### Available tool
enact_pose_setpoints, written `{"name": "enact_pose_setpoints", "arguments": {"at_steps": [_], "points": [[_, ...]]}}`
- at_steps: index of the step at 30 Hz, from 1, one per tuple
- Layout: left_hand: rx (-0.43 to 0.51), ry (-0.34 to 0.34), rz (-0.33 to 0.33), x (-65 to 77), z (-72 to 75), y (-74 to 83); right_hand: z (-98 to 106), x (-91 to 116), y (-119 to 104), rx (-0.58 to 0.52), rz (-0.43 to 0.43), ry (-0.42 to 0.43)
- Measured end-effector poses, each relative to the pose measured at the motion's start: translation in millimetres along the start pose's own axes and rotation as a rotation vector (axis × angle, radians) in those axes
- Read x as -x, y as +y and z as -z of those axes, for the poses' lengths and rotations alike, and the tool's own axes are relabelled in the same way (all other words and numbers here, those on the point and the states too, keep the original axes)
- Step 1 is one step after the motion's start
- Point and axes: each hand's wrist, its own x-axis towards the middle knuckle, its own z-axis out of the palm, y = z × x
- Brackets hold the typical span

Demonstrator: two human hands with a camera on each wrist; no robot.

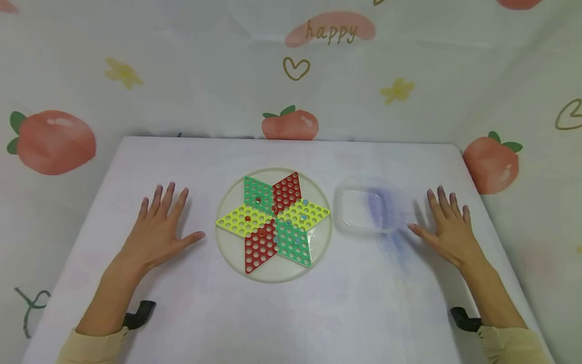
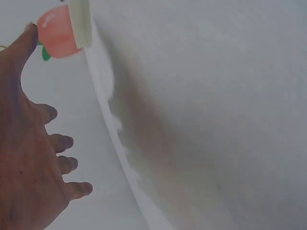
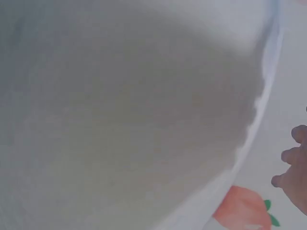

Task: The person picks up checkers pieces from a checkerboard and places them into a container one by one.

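Note:
My left hand (image 1: 156, 230) is held with fingers spread on the left side of the table, holding nothing. To its right lies a round, pale Chinese checkers board (image 1: 232, 255) with a star of red, green and yellow holes. A few red pieces (image 1: 247, 219) sit on its left half, and several light blue pieces (image 1: 303, 217) on its right half. My right hand (image 1: 450, 230) is likewise spread with nothing in it, nearest to a clear plastic box (image 1: 340, 215) between it and the board. In the left wrist view, the thumb and fingers of my left hand (image 2: 29, 148) are extended.
The white table (image 1: 282, 323) ends at a back edge against a white cloth (image 1: 204, 91) printed with peaches, flowers and hearts. A bluish-purple patch (image 1: 379, 207) shows in and below the plastic box. Black wrist mounts (image 1: 140, 314) stick out near both sleeves.

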Motion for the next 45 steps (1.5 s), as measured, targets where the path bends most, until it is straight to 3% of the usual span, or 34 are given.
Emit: {"name": "enact_pose_setpoints", "arguments": {"at_steps": [8,20,28,36,42,45], "points": [[0.115,-0.022,-0.030,-7.1,5.5,8.2,5,-7,-22,-0.014,0.067,0.070],[0.148,-0.015,-0.098,-19.0,6.5,20.1,4,-12,-40,-0.136,0.226,0.266],[0.292,-0.049,-0.074,-24.4,11.0,31.9,3,-13,-73,-0.232,0.270,0.290],[0.401,-0.055,-0.096,-31.2,2.1,31.4,-2,-15,-101,-0.321,0.327,0.347],[0.443,-0.030,-0.136,-34.2,-1.0,29.8,-6,-12,-112,-0.422,0.315,0.298],[0.487,-0.023,-0.177,-36.6,-3.2,29.4,-11,-12,-118,-0.498,0.344,0.314]]}}
